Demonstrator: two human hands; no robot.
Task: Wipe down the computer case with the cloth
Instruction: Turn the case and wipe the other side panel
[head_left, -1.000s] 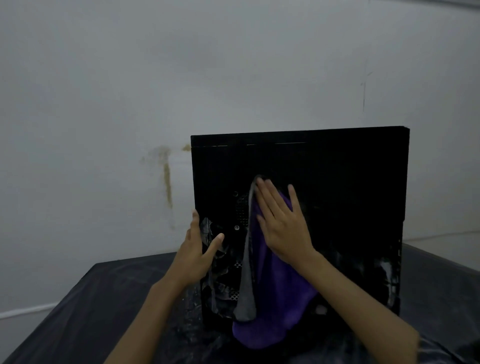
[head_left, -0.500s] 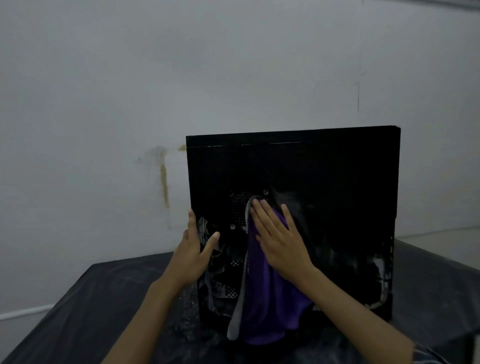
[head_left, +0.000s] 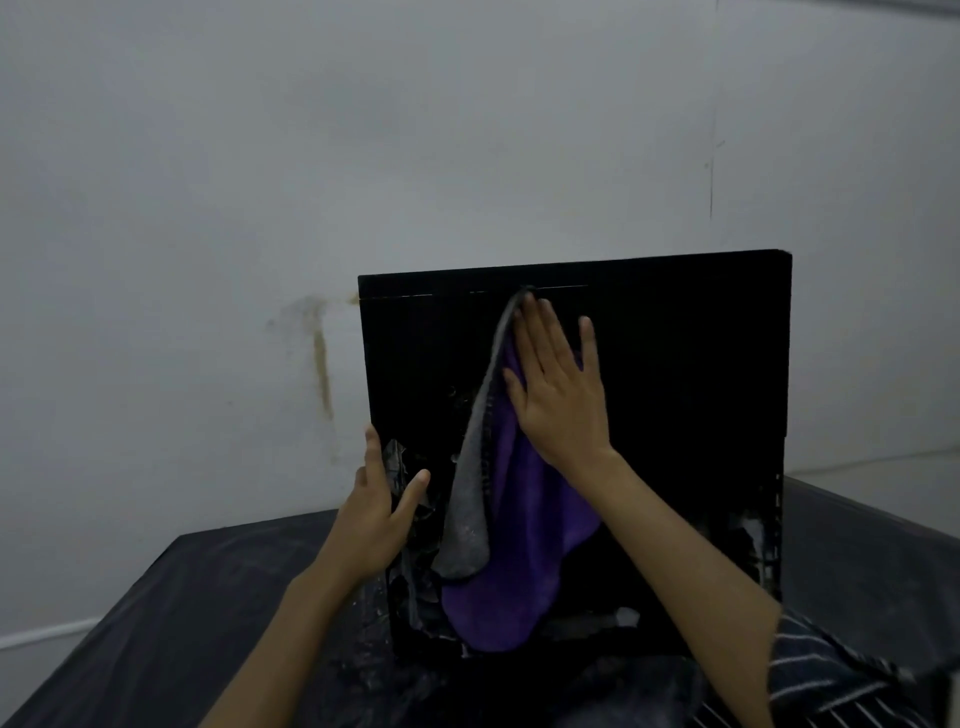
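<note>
Fingers (head_left: 540, 332) of right hand (head_left: 561, 400) straight and slightly spread, pressing purple cloth (head_left: 519, 545) flat against upper middle of black case (head_left: 691, 415), grey side of cloth folded over at left and rest hanging down the panel. Left hand (head_left: 376, 512) open against case's left edge, thumb apart from fingers. Case upright on dark counter (head_left: 182, 623), pale wall (head_left: 311, 156) behind.
</note>
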